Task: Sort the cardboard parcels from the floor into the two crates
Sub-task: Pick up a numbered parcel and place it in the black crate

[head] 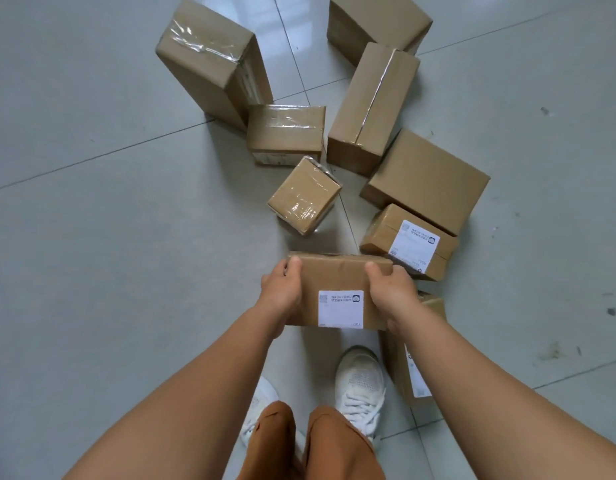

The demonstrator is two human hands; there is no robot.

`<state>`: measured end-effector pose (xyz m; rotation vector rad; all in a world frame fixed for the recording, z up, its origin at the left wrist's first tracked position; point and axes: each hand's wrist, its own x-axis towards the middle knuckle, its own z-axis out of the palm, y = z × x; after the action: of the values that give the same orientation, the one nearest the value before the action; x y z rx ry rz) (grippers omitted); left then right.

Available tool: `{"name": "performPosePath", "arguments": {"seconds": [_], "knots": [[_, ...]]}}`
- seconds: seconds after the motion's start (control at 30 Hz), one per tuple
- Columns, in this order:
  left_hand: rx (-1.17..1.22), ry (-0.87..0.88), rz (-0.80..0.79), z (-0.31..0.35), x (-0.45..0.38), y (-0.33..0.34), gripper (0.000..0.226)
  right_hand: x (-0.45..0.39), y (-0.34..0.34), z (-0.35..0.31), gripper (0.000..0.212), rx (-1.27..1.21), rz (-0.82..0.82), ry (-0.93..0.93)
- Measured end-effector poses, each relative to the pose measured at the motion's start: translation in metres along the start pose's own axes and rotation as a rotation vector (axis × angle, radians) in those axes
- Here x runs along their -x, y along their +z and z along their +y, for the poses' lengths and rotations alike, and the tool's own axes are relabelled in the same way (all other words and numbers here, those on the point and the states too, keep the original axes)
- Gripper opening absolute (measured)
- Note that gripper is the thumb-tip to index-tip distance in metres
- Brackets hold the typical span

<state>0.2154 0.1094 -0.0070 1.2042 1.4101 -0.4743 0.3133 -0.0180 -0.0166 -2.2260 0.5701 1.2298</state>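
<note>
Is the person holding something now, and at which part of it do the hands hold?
Yes: a labelled cardboard parcel, gripped at its two short ends, left hand on the left end, right hand on the right.

A labelled parcel [337, 289] is held above the tiled floor [92, 237] between the left hand [282, 289] on its left end and the right hand [389, 292] on its right end, in front of two sneakers [360, 382]. Just right of the feet lies a parcel [413, 358] partly hidden by the right forearm. Beyond the held parcel, to the right, a second labelled parcel [408, 242] touches a flat carton [426, 180] behind it. A small taped cube [304, 195] sits centre, behind it a taped box [285, 131], left of that a tall upright carton [211, 60]. A long carton [372, 109] lies right of the taped box, another carton [377, 24] farthest back.
</note>
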Motion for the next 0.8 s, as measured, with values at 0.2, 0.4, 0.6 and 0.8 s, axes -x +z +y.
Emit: {"name": "performPosePath", "arguments": {"seconds": [0.2, 0.4, 0.6, 0.8], "knots": [[0.133, -0.029, 0.128, 0.031, 0.092, -0.036, 0.054, 0.098, -0.036, -0.03, 0.056, -0.082, 0.07, -0.096], [0.346, 0.042, 0.193, 0.084, 0.191, -0.082, 0.037, 0.203, -0.081, -0.073, 0.049, -0.255, 0.114, -0.147], [0.45, 0.198, 0.251, 0.125, 0.281, -0.13, 0.046, 0.297, -0.12, -0.114, 0.054, -0.425, 0.099, -0.214], [0.587, 0.236, 0.257, 0.139, 0.358, -0.178, 0.047, 0.386, -0.132, -0.146, 0.068, -0.533, 0.012, -0.252]]}}
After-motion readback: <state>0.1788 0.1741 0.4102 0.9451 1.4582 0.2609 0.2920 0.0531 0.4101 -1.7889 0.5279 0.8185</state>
